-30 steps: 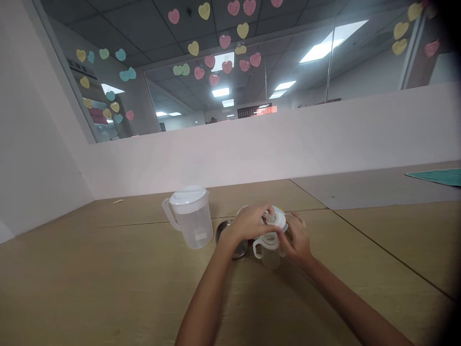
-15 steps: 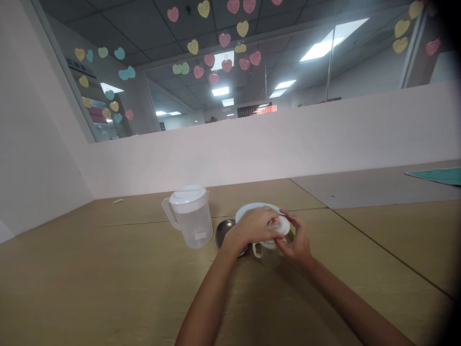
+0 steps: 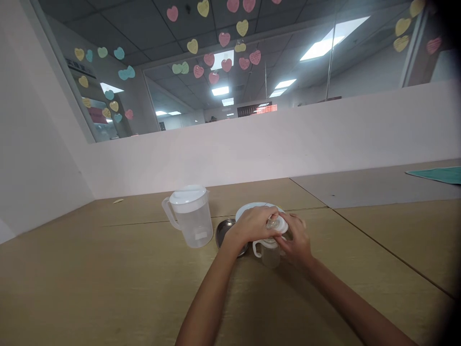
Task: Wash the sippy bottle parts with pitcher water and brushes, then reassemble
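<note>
Just over the small bottle (image 3: 271, 258), pinching the white lid (image 3: 283, 225) with left hand (image 3: 255, 225) and right hand (image 3: 298, 240); could easily tip the bottle by pressing off-centre.

My left hand (image 3: 255, 224) and right hand (image 3: 296, 236) grip a white lid (image 3: 281, 225) between them. Just below my fingers stands a handled bottle (image 3: 270, 254); a metal dish (image 3: 225, 232) lies beside my left wrist.

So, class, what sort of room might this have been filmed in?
Probably a shared indoor room, perhaps a classroom or office. Heart-shaped notes dot a long glass window, ceiling light panels show in the glass, and a wide wood-toned table runs along the wall.
</note>
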A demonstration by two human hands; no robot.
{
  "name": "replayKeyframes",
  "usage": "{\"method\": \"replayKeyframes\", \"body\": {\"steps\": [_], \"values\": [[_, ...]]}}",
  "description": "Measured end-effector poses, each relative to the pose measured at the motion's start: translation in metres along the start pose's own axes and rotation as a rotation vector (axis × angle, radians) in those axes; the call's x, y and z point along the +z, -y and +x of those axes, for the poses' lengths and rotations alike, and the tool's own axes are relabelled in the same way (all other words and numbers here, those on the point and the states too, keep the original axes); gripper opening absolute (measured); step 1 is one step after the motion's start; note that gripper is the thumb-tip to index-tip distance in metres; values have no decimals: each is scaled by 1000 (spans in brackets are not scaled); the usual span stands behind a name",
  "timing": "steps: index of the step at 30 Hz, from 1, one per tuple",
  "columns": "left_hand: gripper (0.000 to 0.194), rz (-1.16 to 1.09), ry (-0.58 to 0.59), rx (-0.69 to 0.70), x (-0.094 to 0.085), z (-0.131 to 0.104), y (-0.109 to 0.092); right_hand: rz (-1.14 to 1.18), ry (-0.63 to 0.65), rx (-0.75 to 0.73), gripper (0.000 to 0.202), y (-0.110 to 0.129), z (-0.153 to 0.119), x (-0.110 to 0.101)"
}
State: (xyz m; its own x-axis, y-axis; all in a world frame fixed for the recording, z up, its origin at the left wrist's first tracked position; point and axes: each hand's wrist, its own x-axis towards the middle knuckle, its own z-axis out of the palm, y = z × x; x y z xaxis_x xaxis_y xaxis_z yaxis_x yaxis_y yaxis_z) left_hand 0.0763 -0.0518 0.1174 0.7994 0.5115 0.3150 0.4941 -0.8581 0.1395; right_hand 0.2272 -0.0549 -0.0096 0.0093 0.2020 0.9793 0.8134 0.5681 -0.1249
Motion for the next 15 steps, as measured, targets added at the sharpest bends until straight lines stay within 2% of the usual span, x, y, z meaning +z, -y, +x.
{"method": "replayKeyframes", "body": {"steps": [9, 15], "values": [[37, -94, -49, -69, 0, -3, 3, -66, -37, 55, 44, 3, 4, -1], [35, -152, -124, -130, -1, -1, 4, -75, -45, 173, 42, 5, 5, -1]]}}
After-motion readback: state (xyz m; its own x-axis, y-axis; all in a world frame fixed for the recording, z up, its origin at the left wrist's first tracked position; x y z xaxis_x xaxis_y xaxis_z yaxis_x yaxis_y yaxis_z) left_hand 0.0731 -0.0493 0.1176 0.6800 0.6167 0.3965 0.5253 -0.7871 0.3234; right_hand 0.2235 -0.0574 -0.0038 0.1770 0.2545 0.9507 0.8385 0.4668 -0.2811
